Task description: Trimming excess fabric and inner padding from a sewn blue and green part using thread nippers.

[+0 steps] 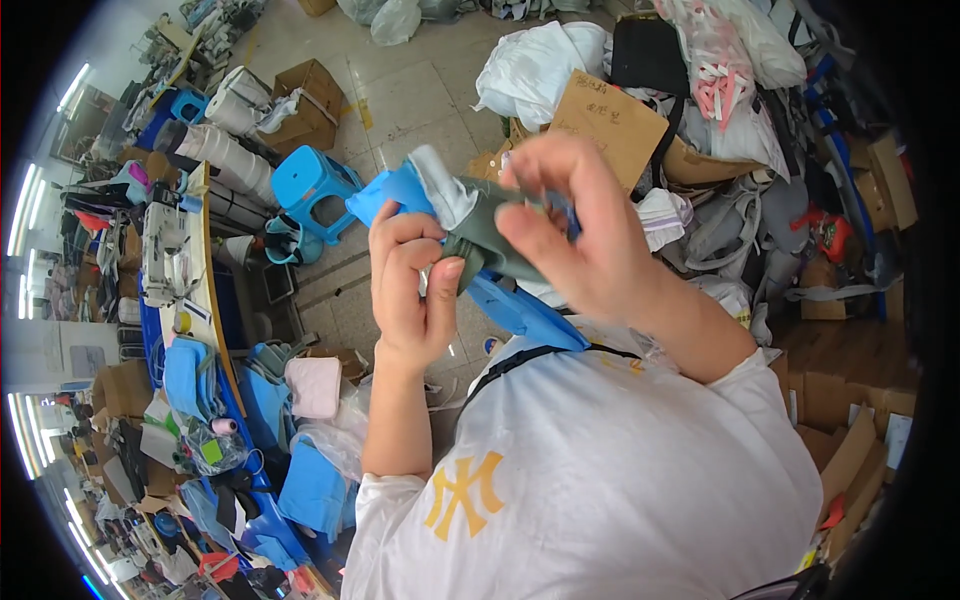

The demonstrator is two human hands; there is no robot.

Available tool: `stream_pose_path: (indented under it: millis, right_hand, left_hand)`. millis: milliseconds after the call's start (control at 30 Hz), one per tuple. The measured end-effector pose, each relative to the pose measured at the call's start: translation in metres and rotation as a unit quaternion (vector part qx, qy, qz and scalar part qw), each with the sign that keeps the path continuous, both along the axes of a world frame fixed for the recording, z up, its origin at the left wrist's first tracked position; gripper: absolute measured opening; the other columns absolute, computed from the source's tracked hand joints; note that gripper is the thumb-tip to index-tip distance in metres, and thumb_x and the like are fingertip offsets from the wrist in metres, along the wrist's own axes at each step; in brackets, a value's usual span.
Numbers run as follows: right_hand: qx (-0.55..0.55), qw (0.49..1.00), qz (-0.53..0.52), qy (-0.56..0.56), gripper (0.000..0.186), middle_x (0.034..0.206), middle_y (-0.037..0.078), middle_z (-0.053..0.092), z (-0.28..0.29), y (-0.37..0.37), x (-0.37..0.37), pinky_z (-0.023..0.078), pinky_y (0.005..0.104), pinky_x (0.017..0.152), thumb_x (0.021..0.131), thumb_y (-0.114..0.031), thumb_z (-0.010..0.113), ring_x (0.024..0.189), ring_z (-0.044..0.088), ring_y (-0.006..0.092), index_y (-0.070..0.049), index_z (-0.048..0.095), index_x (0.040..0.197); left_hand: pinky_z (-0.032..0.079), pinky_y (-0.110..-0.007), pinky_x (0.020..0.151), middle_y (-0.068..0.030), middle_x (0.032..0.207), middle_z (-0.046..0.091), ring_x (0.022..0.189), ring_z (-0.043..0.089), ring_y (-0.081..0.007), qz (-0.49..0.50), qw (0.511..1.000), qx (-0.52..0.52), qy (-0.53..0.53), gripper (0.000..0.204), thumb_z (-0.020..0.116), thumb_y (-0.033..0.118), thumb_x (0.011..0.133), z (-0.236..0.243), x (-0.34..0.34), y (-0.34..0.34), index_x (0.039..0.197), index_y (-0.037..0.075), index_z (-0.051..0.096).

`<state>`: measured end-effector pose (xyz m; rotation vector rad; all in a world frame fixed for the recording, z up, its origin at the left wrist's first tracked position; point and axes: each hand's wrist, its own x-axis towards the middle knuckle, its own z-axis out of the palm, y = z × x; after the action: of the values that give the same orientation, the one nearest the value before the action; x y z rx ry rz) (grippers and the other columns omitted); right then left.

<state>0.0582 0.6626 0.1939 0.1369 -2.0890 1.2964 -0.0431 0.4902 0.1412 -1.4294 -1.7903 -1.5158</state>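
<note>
A table (207,318) stood at left; a blue stool (308,183) stood to its right; the green cloth (488,236) was raised between the two hands; the right hand (580,235), blurred, had curved fingers, whether gripping I could not tell; the left hand (408,285) gripped the cloth's near end.

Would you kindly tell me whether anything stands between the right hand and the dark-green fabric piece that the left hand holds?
Nothing visible stands between the right hand and the dark-green fabric piece: the hand overlaps it in view, though motion blur leaves contact unclear. The left hand holds its left side.
</note>
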Motion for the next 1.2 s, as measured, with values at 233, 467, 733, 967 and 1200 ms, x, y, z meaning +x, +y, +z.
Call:
stream_pose_path:
  millis: [233,467,733,967,1200]
  right_hand:
    - [0.167,0.986,0.025,-0.009,0.017,0.085,0.011,0.054,-0.007,-0.009,0.011,0.046,0.0386,0.052,0.09,-0.011,0.068,0.062,0.058,0.0287,-0.002,0.053,0.089]
    - [0.148,0.984,0.028,-0.094,0.017,0.08,0.011,0.054,0.008,-0.006,0.014,0.047,0.0394,0.053,0.09,-0.013,0.068,0.062,0.059,0.0294,-0.002,0.054,0.086]
    - [0.158,0.979,0.031,-0.122,0.016,0.079,0.011,0.057,0.019,-0.004,0.014,0.048,0.0409,0.056,0.088,-0.013,0.068,0.065,0.061,0.0309,-0.003,0.056,0.085]
    - [0.182,0.97,0.031,-0.158,0.017,0.079,0.011,0.058,0.029,0.001,0.014,0.048,0.0429,0.059,0.088,-0.013,0.069,0.067,0.062,0.0326,-0.003,0.056,0.084]
    - [0.184,0.971,0.039,-0.145,0.017,0.08,0.011,0.058,0.03,0.005,0.011,0.048,0.043,0.059,0.088,-0.014,0.069,0.069,0.061,0.0327,-0.003,0.057,0.082]
  left_hand:
    - [0.038,-0.053,0.104,-0.0119,0.094,0.059,0.088,0.056,-0.0285,0.011,1.0,0.002,0.012,0.016,0.069,0.011,0.089,0.001,-0.004,-0.002,0.09,0.003,0.055]
    - [0.039,-0.052,0.102,-0.0102,0.091,0.06,0.086,0.056,-0.0274,0.023,0.999,-0.004,0.042,0.019,0.073,0.011,0.085,0.007,-0.002,-0.002,0.09,0.005,0.056]
    - [0.038,-0.05,0.102,-0.0081,0.091,0.061,0.084,0.057,-0.0259,0.035,0.996,-0.026,0.082,0.023,0.077,0.011,0.08,0.01,0.0,-0.002,0.091,0.006,0.057]
    - [0.038,-0.05,0.102,-0.0079,0.092,0.061,0.085,0.058,-0.0258,0.058,0.993,-0.031,0.102,0.024,0.077,0.011,0.079,0.009,-0.001,-0.002,0.092,0.007,0.058]
    - [0.039,-0.051,0.102,-0.0083,0.093,0.061,0.086,0.058,-0.0265,0.061,0.99,-0.041,0.123,0.024,0.077,0.011,0.079,0.011,0.0,0.001,0.093,0.007,0.057]
